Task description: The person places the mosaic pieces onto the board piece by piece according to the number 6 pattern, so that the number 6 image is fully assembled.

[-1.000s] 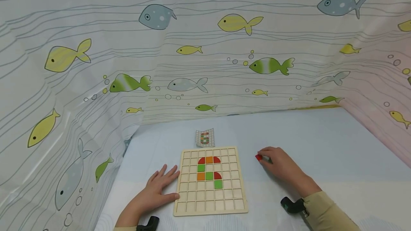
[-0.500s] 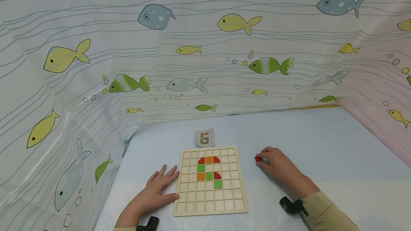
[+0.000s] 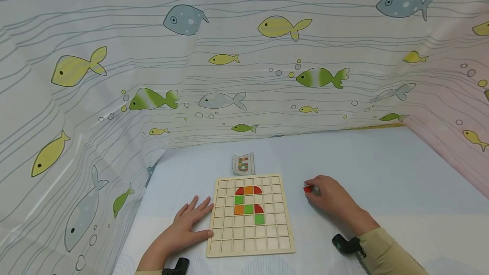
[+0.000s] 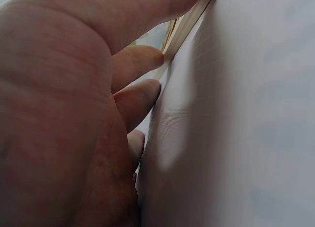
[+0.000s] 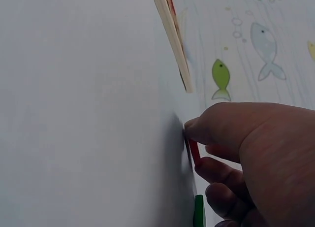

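Flat on the white table, a wooden grid board (image 3: 273, 243) holds red rounded tiles (image 3: 258, 209), green square tiles (image 3: 259, 219) and orange square tiles (image 3: 238, 210). Spread fingers of my left hand (image 3: 186, 226) rest along the board's left edge, thumb and fingertips touching it. To the right of the board, my right hand (image 3: 332, 194) pinches a red tile (image 3: 307, 189) between thumb and fingers, low over the table. The right wrist view shows that red tile edge-on (image 5: 194, 150). A green tile (image 5: 199, 210) lies below the curled lower fingers there.
Behind the board lies a small pattern card (image 3: 243, 164) printed with a coloured grid figure. A fish-print curtain (image 3: 267, 96) closes off the back and both sides. Black wrist camera mounts (image 3: 347, 244) sit at both sleeves.
My right hand has shifted slightly left and the red tile has turned a little between its fingers. The left hand and the board have stayed in place.
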A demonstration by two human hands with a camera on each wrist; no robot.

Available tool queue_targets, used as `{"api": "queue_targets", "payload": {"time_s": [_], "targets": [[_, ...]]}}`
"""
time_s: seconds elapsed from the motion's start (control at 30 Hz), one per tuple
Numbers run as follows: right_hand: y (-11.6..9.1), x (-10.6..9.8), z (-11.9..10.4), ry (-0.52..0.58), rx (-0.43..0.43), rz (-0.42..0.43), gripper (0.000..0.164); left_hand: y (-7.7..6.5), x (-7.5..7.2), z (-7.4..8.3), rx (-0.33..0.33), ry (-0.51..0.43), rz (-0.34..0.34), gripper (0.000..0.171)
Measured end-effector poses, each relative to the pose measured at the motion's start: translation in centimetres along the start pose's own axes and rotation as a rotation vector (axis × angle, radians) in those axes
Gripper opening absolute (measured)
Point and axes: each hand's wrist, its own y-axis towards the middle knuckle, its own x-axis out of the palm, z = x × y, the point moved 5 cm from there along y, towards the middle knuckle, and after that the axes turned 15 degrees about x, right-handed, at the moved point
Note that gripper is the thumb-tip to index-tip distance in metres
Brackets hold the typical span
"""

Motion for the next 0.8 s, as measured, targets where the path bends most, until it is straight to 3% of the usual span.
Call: {"api": "queue_targets", "payload": {"time_s": [0.27, 0.8], "targets": [[-0.2, -0.2, -0.8, 0.013, -0.014, -0.018, 0.030, 0.0, 0.0, 0.0, -0.010, -0.005, -0.001, 0.082], [-2.2, 0.9, -4.9, -0.012, -0.052, -0.067, 0.028, 0.1, 0.1, -0.1, -0.012, 0.008, -0.008, 0.083]]}}
